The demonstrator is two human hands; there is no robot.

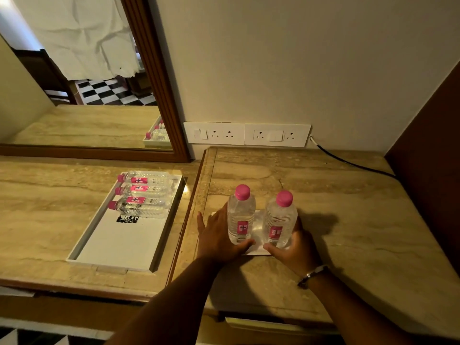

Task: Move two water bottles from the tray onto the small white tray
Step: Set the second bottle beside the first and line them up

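There were five water bottles in all. Two bottles (241, 215) (280, 220) stood up on one small white tray (257, 249). Three bottles (146, 180) (144, 190) (142, 206) lay down on one big tray (124, 245). Two hands (216, 237) (298, 247) were there, and one mirror (82, 70).

The scene is viewed from a single wide-angle camera worn at head height, directed forward and steeply down onto a beige marble-patterned countertop (348, 207). The two forearms are seen entering from the bottom edge, so the nearest ground is taken up by them. The middle of the frame is held by the raised right section of the counter; the lower left section, with a long white rectangular tray (129, 245), is seen obliquely. A cream wall (298, 58) and a wood-framed mirror (74, 70) are faced at the top. Straight lines are bowed near the edges. No second view is provided.
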